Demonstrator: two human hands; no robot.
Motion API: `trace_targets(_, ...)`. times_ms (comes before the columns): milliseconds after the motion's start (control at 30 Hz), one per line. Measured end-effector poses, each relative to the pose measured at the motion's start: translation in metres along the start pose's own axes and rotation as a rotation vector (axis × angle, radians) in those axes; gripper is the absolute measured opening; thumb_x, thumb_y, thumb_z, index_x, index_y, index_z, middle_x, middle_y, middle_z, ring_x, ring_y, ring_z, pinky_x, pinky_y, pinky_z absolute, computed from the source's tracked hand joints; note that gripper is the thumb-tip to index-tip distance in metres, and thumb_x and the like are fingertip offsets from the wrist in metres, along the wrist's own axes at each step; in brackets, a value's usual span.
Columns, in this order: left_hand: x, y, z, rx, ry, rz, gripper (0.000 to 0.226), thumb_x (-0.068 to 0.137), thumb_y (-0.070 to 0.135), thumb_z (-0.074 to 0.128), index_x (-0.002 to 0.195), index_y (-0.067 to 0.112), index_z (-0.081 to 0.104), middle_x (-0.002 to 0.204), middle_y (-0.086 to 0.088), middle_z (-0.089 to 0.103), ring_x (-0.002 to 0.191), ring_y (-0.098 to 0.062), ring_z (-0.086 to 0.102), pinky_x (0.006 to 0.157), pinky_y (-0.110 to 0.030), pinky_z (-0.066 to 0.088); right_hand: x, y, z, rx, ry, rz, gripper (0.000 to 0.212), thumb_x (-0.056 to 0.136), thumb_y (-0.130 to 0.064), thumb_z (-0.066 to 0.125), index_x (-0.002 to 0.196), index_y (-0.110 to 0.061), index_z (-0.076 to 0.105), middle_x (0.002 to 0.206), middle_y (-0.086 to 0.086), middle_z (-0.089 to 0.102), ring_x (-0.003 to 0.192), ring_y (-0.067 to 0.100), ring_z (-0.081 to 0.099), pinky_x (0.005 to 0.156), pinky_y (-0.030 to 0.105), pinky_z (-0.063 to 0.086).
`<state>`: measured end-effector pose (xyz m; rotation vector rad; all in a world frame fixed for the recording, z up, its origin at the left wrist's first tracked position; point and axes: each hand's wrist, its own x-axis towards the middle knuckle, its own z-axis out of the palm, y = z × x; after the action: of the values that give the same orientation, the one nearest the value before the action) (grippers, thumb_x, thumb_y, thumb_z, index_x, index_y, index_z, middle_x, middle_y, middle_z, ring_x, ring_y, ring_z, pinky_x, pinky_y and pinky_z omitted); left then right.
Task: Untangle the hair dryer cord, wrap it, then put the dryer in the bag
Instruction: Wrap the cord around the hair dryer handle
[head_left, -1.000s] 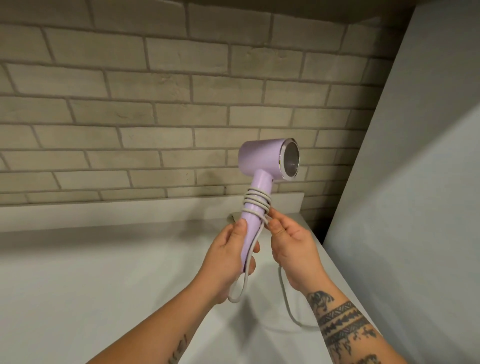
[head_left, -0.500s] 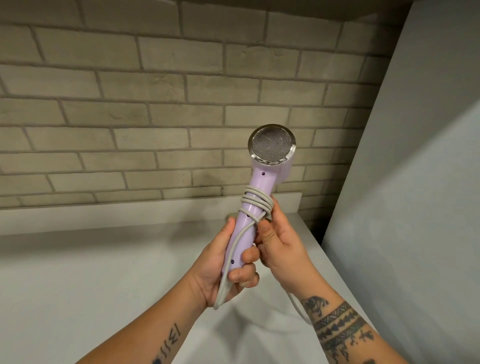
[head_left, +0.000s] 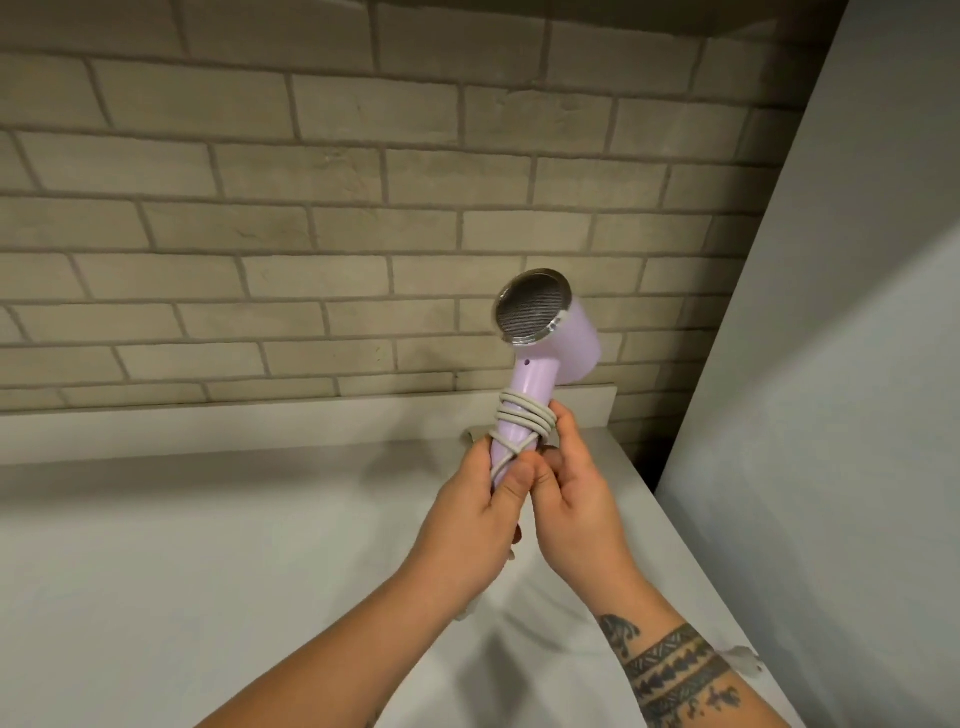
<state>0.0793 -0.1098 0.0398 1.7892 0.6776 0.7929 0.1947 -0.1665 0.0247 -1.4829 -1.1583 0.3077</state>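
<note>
A lilac hair dryer is held upright above the white counter, its mesh rear grille facing me and tilted left. A grey cord loops several times around the upper handle. My left hand grips the lower handle, thumb pressing a strand of cord against it. My right hand curls around the handle and cord coils from the right side. A pale plug end lies on the counter behind my right forearm. No bag is in view.
A white counter runs below the hands, with a raised back ledge against a beige brick wall. A grey panel closes off the right side.
The dryer has turned and tilted, its head now leaning right with the grille angled left. Both hands closed in tighter on the handle, and the loose cord loop below has shortened.
</note>
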Motion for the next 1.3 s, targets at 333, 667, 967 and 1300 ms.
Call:
trace_targets(333, -0.002, -0.007, -0.016, -0.277, -0.030, -0.191, 0.025, 0.104, 0.040, 0.048, 0.112, 0.018, 0.057, 0.085, 0.000, 0.066, 0.059, -0.022, 0.058, 0.054, -0.034, 0.050, 0.023, 0.001, -0.016, -0.288, 0.160, -0.277, 0.050, 0.086, -0.050, 0.061, 0.127, -0.023, 0.068, 0.084, -0.014, 0.077, 0.074, 0.007, 0.071, 0.070, 0.036, 0.059)
trace_targets(667, 0.002, -0.002, -0.010, -0.665, 0.042, -0.275, 0.062, 0.091, 0.057, 0.048, 0.111, -0.001, 0.060, 0.075, -0.007, 0.068, 0.053, -0.021, 0.054, 0.050, -0.031, 0.047, 0.013, -0.001, 0.003, 0.182, -0.038, 0.138, 0.014, 0.101, -0.027, 0.057, 0.114, -0.031, 0.058, 0.076, -0.002, 0.066, 0.063, 0.008, 0.060, 0.065, 0.028, 0.046)
trace_targets(967, -0.002, 0.001, -0.025, -0.899, -0.306, -0.381, 0.066, 0.089, 0.064, 0.041, 0.088, 0.003, 0.067, 0.068, -0.012, 0.057, 0.045, -0.019, 0.053, 0.042, -0.025, 0.047, 0.006, -0.018, -0.003, 0.488, -0.299, 0.125, 0.040, 0.092, -0.050, 0.061, 0.128, -0.033, 0.060, 0.068, 0.000, 0.057, 0.057, 0.019, 0.051, 0.050, 0.022, 0.037)
trace_targets(1300, -0.006, -0.012, -0.025, -0.296, -0.246, -0.319, 0.055, 0.100, 0.063, 0.038, 0.113, 0.017, 0.065, 0.102, -0.012, 0.075, 0.087, -0.025, 0.071, 0.075, -0.035, 0.058, -0.001, -0.015, -0.004, 0.543, -0.078, 0.159, 0.045, 0.091, -0.005, 0.071, 0.128, -0.027, 0.061, 0.112, 0.010, 0.075, 0.090, 0.020, 0.071, 0.068, 0.024, 0.054)
